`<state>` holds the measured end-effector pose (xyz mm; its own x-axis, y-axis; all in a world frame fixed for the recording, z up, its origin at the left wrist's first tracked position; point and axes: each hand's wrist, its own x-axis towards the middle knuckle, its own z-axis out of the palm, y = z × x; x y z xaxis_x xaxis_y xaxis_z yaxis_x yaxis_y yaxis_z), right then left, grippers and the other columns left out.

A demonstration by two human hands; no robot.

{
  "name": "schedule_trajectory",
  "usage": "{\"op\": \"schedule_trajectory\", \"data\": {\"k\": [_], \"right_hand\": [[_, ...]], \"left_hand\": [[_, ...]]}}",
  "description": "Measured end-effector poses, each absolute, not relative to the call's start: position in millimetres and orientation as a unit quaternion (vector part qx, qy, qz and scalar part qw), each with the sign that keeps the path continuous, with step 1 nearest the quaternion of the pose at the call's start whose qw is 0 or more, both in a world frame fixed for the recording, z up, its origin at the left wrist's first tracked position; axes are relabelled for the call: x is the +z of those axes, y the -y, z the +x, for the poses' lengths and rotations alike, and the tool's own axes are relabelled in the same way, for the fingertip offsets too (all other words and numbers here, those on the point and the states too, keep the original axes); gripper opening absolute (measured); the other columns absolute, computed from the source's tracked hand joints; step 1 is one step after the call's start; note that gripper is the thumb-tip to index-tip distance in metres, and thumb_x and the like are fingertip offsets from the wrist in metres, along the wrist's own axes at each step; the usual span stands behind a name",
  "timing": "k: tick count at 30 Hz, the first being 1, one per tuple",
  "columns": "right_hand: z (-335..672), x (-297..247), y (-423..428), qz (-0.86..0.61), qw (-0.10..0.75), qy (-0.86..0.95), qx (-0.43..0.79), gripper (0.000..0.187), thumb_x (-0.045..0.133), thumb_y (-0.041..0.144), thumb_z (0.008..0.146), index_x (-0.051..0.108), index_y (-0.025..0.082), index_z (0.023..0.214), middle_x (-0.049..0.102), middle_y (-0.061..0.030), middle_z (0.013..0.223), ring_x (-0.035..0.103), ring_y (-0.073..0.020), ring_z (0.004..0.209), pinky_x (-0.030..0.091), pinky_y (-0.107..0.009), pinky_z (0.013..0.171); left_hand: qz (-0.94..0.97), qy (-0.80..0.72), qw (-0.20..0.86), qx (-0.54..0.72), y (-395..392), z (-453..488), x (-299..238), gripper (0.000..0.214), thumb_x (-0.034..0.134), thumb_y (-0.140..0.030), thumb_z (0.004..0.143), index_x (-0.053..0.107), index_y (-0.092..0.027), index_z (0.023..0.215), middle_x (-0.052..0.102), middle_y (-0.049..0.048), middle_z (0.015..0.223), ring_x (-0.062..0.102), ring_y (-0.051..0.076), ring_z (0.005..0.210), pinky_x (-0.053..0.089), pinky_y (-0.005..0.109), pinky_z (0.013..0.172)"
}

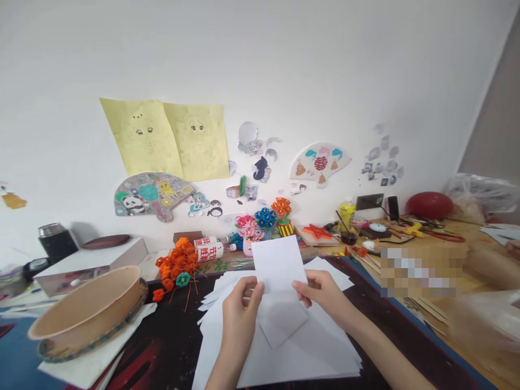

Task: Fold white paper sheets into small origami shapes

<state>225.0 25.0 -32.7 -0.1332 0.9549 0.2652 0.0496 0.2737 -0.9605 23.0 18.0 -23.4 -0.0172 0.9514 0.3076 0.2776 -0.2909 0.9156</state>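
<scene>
A small white sheet of paper is held up between my two hands, tilted toward me. My left hand pinches its left edge between thumb and fingers. On the opposite edge, my right hand grips it the same way. Below it lies another small white piece of paper, partly covered by the raised sheet. Both are above a spread stack of larger white paper sheets, whose edges fan out unevenly on the dark mat.
Orange pipe-cleaner flowers and a plastic bottle lie behind the stack. At left, a round tan basin leans near a white box. A cup of dark liquid, sticks and a plastic bag are at right.
</scene>
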Motion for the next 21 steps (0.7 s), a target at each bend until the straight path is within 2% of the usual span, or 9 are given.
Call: {"op": "schedule_trajectory", "data": {"k": [3, 7, 12, 17, 21], "right_hand": [[221.7, -38.8, -23.6, -0.407, 0.486, 0.621, 0.46, 0.044, 0.066, 0.054, 0.077, 0.057, 0.015, 0.06, 0.056, 0.0007, 0.055, 0.051, -0.0112, 0.046, 0.04, -0.024, 0.048], [222.0, -40.3, -22.8, -0.399, 0.468, 0.634, 0.47, 0.048, 0.056, 0.057, 0.084, 0.055, 0.015, 0.06, 0.055, 0.0011, 0.055, 0.052, -0.0109, 0.047, 0.041, -0.024, 0.05], [222.5, -41.0, -21.0, -0.374, 0.457, 0.647, 0.483, 0.049, 0.06, 0.058, 0.08, 0.056, 0.015, 0.058, 0.055, 0.0007, 0.053, 0.052, -0.0117, 0.047, 0.04, -0.024, 0.05], [220.3, -48.2, -23.6, -0.386, 0.464, 0.652, 0.459, 0.049, 0.06, 0.058, 0.081, 0.057, 0.015, 0.056, 0.053, 0.0007, 0.048, 0.052, -0.0121, 0.045, 0.041, -0.024, 0.048], [222.5, -55.5, -28.4, -0.401, 0.477, 0.659, 0.422, 0.051, 0.058, 0.058, 0.082, 0.056, 0.016, 0.054, 0.054, 0.0002, 0.048, 0.052, -0.012, 0.043, 0.041, -0.023, 0.045]], "left_hand": [[0.594, -0.483, 0.367, 0.528, -19.2, 22.7, -28.4, 0.032, 0.058, -0.048, 0.078, 0.061, -0.017, 0.071, 0.06, 0.0016, 0.062, 0.057, 0.017, 0.058, 0.044, 0.026, 0.056], [0.579, -0.479, 0.378, 0.541, -16.1, 21.7, -29.3, 0.032, 0.06, -0.048, 0.077, 0.06, -0.017, 0.069, 0.053, -0.002, 0.055, 0.051, 0.014, 0.052, 0.04, 0.024, 0.053], [0.567, -0.46, 0.404, 0.551, -12.0, 19.7, -26.4, 0.033, 0.058, -0.047, 0.08, 0.062, -0.015, 0.07, 0.047, -0.004, 0.051, 0.046, 0.012, 0.05, 0.037, 0.022, 0.052], [0.572, -0.465, 0.38, 0.559, -12.2, 17.7, -29.1, 0.033, 0.058, -0.048, 0.081, 0.063, -0.016, 0.072, 0.047, -0.0036, 0.052, 0.046, 0.012, 0.051, 0.036, 0.021, 0.051], [0.596, -0.485, 0.322, 0.554, -11.9, 17.5, -30.5, 0.036, 0.056, -0.05, 0.083, 0.065, -0.017, 0.074, 0.055, -0.0009, 0.059, 0.05, 0.013, 0.054, 0.037, 0.022, 0.051]]}}
